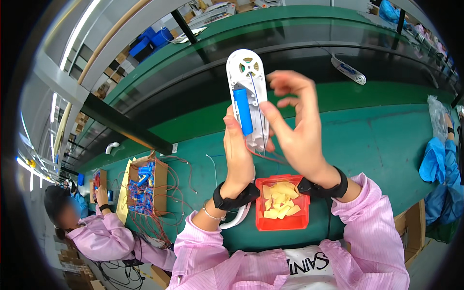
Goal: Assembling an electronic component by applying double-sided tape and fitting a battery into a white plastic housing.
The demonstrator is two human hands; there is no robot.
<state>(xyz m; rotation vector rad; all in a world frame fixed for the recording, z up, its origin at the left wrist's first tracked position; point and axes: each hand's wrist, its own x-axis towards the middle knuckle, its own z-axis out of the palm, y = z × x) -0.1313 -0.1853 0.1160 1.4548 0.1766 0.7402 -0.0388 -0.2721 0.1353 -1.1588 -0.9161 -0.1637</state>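
My left hand [236, 152] is closed around the left side and lower part of a long white plastic housing [237, 72], held upright above the bench. A blue cylindrical battery [243, 111] lies inside it, below a round vented end. A thin dark wire runs down the housing, and reddish wires trail from its lower end. My right hand [302, 130] is at the housing's right side, fingers spread and slightly blurred. Its thumb is close to the edge; whether it touches cannot be made out. Below my wrists, a red bin [282, 224] holds pale yellow pieces [281, 197].
A cardboard box [161, 188] of wired blue batteries stands left, loose wires around it. Beside it a co-worker in pink [104, 239] reaches forward. Another housing [349, 70] lies on the dark conveyor [299, 60]. A white curved part [237, 219] is partly behind my left wrist.
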